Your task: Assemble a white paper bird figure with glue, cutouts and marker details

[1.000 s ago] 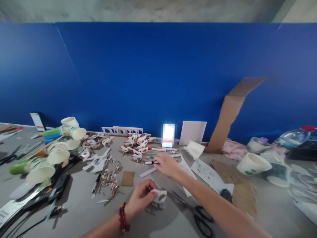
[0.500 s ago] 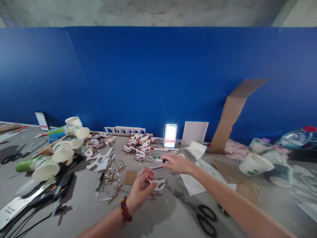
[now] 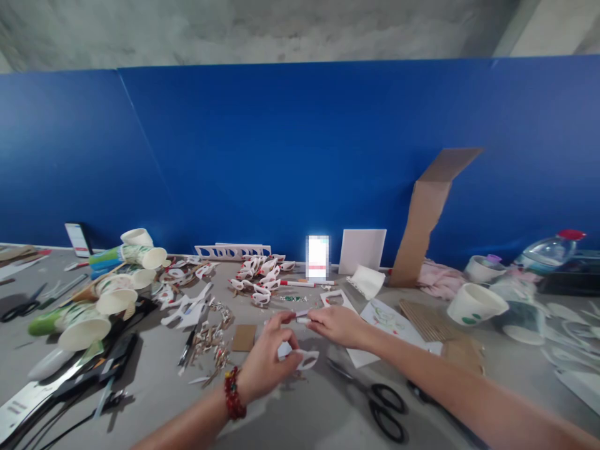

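Okay, our hands have just met: half a second ago our right hand was apart from the other with the pen; now it's brought in until our left fingertips reach the pen's near end. Right hand is closed, slim white pen pinched in the fingertips. Left hand is half curled: thumb side pinches the white cut-out, forefinger stretched out to the pen. Can't tell if that finger grips or just touches. Some lilac strip shows between the fingertips too; held or just behind, unclear.

Cut-out hasn't left our left hand; it sticks out right of the thumb, above the table. So cut-out and pen are now side by side, both hands busy at one spot, we'd say.

Otherwise unchanged: scissors lying below our right hand, brown cardboard square just left of our left hand, pile of red-marked cut-outs beyond both.
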`<state>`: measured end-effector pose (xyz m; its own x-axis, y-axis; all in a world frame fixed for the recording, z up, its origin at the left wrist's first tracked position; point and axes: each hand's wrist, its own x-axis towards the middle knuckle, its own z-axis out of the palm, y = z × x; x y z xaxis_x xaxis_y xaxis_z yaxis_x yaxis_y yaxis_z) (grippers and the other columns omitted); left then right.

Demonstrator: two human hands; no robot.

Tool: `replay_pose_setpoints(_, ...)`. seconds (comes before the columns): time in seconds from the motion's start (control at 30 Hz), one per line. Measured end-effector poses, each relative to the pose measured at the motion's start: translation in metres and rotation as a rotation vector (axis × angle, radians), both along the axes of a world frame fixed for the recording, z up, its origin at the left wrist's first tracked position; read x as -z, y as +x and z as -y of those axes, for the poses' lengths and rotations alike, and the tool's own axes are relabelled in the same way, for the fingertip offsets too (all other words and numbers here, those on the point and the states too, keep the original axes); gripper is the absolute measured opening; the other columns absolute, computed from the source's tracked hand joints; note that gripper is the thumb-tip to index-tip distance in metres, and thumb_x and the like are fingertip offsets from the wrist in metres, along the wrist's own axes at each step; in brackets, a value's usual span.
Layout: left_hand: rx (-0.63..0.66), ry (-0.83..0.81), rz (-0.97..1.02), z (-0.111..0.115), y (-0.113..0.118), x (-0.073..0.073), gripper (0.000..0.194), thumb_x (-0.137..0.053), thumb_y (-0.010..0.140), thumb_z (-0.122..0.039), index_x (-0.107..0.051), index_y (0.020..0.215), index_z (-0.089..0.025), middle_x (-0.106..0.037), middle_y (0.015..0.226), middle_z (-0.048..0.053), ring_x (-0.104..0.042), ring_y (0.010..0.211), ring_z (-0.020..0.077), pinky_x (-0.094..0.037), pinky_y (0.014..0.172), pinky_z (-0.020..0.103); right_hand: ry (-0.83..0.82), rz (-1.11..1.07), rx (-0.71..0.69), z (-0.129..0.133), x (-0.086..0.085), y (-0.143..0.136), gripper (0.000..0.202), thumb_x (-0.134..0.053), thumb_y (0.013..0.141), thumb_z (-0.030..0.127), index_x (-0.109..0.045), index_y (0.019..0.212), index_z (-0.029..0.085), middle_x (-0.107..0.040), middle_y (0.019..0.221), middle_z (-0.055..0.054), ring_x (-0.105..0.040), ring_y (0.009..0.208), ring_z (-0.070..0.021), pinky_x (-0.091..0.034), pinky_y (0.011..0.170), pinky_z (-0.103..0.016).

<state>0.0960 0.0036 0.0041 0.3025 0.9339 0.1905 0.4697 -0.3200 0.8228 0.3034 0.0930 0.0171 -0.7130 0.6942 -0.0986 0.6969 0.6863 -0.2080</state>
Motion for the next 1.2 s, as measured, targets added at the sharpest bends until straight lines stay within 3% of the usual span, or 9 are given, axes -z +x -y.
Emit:
replay_pose_setpoints(0.2, -0.022, -0.139, 0.117, -0.008, -0.003, -0.003, 0.006, -0.063, 0.073, -0.018, -0.059, 0.069, -0.019, -0.056, 0.132, 0.009, -0.048, 0.125, 0.0268, -0.035, 0.103, 0.034, 0.046, 0.062, 0.065, -0.003, 0.009, 0.004, 0.036, -0.035, 0.099, 0.045, -0.065, 0.101, 0.026, -0.074, 0.094, -0.006, -0.068, 0.087, -0.0257, -0.042, 0.063, -0.027)
replay_pose_setpoints(0.4, -0.069, -0.309, 0.319, -0.007, -0.009, 0.013, 0.014, -0.065, 0.073, -0.027, -0.057, 0.068, -0.017, -0.058, 0.126, 0.009, -0.06, 0.094, 0.0219, -0.043, 0.073, 0.027, 0.048, 0.137, 0.12, -0.003, 0.001, 0.008, 0.038, -0.054, 0.087, 0.053, -0.064, 0.106, 0.022, -0.074, 0.094, -0.012, -0.069, 0.086, -0.0314, -0.044, 0.065, -0.031)
replay_pose_setpoints(0.57, -0.133, -0.409, 0.562, -0.005, -0.013, 0.022, 0.022, -0.071, 0.071, -0.034, -0.058, 0.073, -0.016, -0.061, 0.081, 0.002, -0.053, 0.074, 0.0141, -0.039, 0.067, 0.023, 0.015, 0.154, 0.191, 0.001, -0.022, 0.02, 0.032, -0.049, 0.086, 0.023, -0.057, 0.116, 0.016, -0.073, 0.085, -0.016, -0.069, 0.079, -0.0324, -0.044, 0.063, -0.034)
replay_pose_setpoints(0.67, -0.146, -0.5, 0.649, -0.004, -0.015, 0.026, 0.028, -0.074, 0.07, -0.037, -0.056, 0.07, -0.016, -0.053, 0.063, -0.003, -0.046, 0.061, 0.0106, -0.036, 0.061, 0.022, -0.047, 0.095, 0.209, 0.011, -0.035, 0.034, 0.035, -0.042, 0.087, 0.015, -0.051, 0.121, 0.018, -0.071, 0.079, -0.009, -0.067, 0.066, -0.0242, -0.043, 0.06, -0.03)
replay_pose_setpoints(0.8, -0.174, -0.531, 0.692, -0.006, -0.014, 0.033, 0.033, -0.077, 0.067, -0.04, -0.056, 0.069, -0.015, -0.056, 0.063, -0.002, -0.047, 0.058, 0.0095, -0.036, 0.058, 0.021, -0.469, -0.64, 0.252, 0.035, -0.032, 0.045, 0.013, -0.044, 0.092, 0.031, -0.05, 0.101, 0.023, -0.064, 0.079, 0.001, -0.058, 0.05, -0.0114, -0.045, 0.053, -0.025)
replay_pose_setpoints(0.87, -0.183, -0.533, 0.687, -0.007, -0.012, 0.035, 0.035, -0.077, 0.066, -0.042, -0.057, 0.07, -0.015, -0.055, 0.062, -0.003, -0.047, 0.057, 0.009, -0.035, 0.057, 0.021, -0.75, -0.981, 0.278, 0.052, -0.022, 0.043, 0.016, -0.053, 0.089, 0.037, -0.051, 0.09, 0.021, -0.064, 0.081, -0.002, -0.058, 0.051, -0.0111, -0.044, 0.048, -0.023)
replay_pose_setpoints(1.0, -0.153, -0.53, 0.631, -0.007, -0.009, 0.038, 0.04, -0.076, 0.067, -0.048, -0.056, 0.072, -0.014, -0.055, 0.063, -0.003, -0.049, 0.057, 0.0095, -0.036, 0.056, 0.021, -1.184, -1.352, 0.243, 0.082, -0.003, 0.03, 0.03, -0.061, 0.082, 0.044, -0.053, 0.1, 0.022, -0.068, 0.085, -0.007, -0.059, 0.058, -0.015, -0.042, 0.046, -0.024)
replay_pose_setpoints(1.1, -0.116, -0.535, 0.579, -0.007, -0.008, 0.041, 0.043, -0.074, 0.068, -0.053, -0.056, 0.073, -0.014, -0.055, 0.063, -0.002, -0.049, 0.057, 0.0095, -0.036, 0.054, 0.02, -1.106, -1.478, 0.224, 0.091, 0.009, 0.015, 0.035, -0.072, 0.075, 0.042, -0.054, 0.1, 0.024, -0.061, 0.071, 0.0, -0.052, 0.055, -0.0129, -0.04, 0.048, -0.023)
replay_pose_setpoints(1.2, -0.102, -0.526, 0.55, -0.008, -0.008, 0.045, 0.044, -0.074, 0.068, -0.054, -0.055, 0.073, -0.015, -0.053, 0.061, -0.004, -0.047, 0.055, 0.0086, -0.034, 0.052, 0.019, -0.788, -1.37, 0.295, 0.092, 0.023, 0.002, 0.022, -0.059, 0.088, 0.044, -0.059, 0.088, 0.022, -0.052, 0.06, 0.003, -0.048, 0.053, -0.012, -0.039, 0.052, -0.024)
